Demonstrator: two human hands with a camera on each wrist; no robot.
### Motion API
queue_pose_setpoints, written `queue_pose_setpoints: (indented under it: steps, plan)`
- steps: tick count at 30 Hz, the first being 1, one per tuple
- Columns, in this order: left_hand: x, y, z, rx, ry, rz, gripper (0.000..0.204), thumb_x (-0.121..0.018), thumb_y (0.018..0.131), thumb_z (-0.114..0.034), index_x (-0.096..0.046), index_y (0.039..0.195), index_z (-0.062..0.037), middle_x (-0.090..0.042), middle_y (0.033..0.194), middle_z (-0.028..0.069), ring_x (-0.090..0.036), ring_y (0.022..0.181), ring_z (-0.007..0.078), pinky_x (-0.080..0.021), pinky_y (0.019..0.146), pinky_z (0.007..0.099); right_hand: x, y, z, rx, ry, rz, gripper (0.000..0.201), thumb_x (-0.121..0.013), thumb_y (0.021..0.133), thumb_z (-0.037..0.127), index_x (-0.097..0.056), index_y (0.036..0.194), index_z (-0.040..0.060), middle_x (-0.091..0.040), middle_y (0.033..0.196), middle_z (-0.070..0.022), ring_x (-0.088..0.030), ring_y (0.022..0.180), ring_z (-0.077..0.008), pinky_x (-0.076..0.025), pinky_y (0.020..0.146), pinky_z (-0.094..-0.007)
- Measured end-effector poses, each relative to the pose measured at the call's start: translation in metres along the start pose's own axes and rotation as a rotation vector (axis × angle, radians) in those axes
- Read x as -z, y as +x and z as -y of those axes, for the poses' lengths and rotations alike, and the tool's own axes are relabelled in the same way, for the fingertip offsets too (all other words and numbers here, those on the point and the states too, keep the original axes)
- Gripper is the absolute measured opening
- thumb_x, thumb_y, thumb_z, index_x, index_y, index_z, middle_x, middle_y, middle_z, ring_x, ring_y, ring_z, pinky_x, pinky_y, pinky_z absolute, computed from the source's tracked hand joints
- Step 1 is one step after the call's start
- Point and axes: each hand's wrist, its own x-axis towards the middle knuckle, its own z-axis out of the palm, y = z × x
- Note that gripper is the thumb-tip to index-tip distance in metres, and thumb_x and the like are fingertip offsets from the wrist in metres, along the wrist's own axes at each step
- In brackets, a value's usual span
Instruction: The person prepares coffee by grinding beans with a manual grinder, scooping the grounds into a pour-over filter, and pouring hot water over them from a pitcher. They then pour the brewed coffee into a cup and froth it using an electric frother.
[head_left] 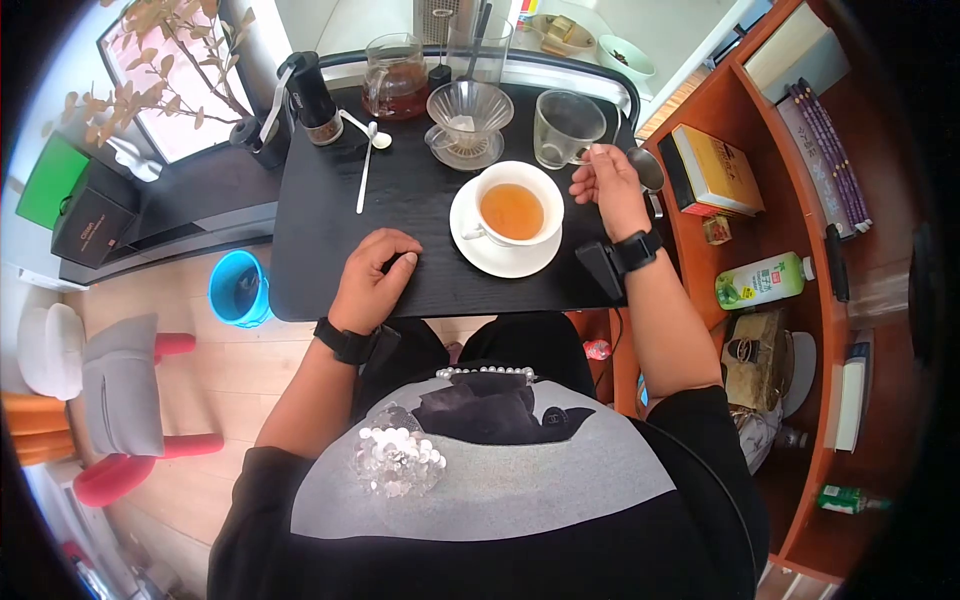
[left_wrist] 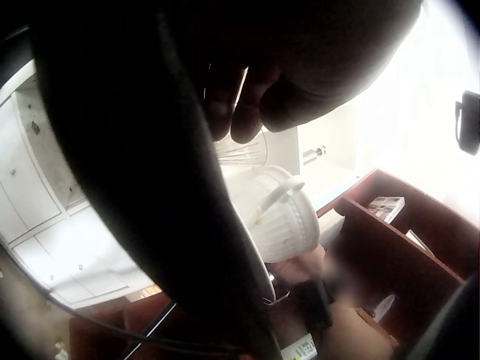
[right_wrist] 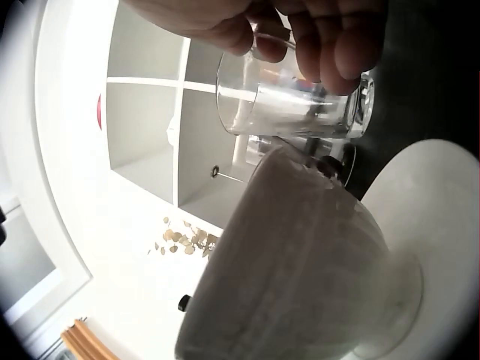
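Mug (head_left: 570, 118) of clear, smooth glass stands on the black bench (head_left: 320, 235), behind a white cup (head_left: 553, 200) with amber liquid (head_left: 512, 212), which sits on its round, glossy saucer (head_left: 505, 265). The right hand (head_left: 612, 190) pinches the mug's handle. The left hand (head_left: 375, 278) rests on the bench, its fingers loosely curled. Beside the mug is a transparent, ribbed dripper (head_left: 478, 100), shaped like a cone.
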Motion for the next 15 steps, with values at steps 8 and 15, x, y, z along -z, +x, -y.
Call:
queue_pose_setpoints:
  steps: [8,15]
  plan:
    - [0.0,0.001,0.0,-0.001,-0.019,-0.008,0.009,-0.056,0.078,-0.002,-0.06,0.085,0.0012,-0.06,0.087,0.0107,-0.057,0.084,0.0229,-0.044,0.077,0.0292,-0.01,0.026,-0.027,-0.126,0.114,0.03,0.03,-0.042,0.093,0.031,-0.049,0.094,0.0024,-0.056,0.074,-0.0077,-0.057,0.06,-0.0145,-0.047,0.053,-0.025]
    - [0.0,0.002,0.001,0.003,-0.003,0.009,0.01,-0.055,0.078,-0.003,-0.06,0.085,0.0015,-0.06,0.088,0.0108,-0.057,0.085,0.0226,-0.044,0.078,0.0291,-0.014,0.029,-0.027,-0.135,0.1,0.126,0.032,-0.044,0.092,0.028,-0.048,0.11,0.0018,-0.059,0.086,-0.0093,-0.058,0.07,-0.0136,-0.047,0.063,-0.0248]
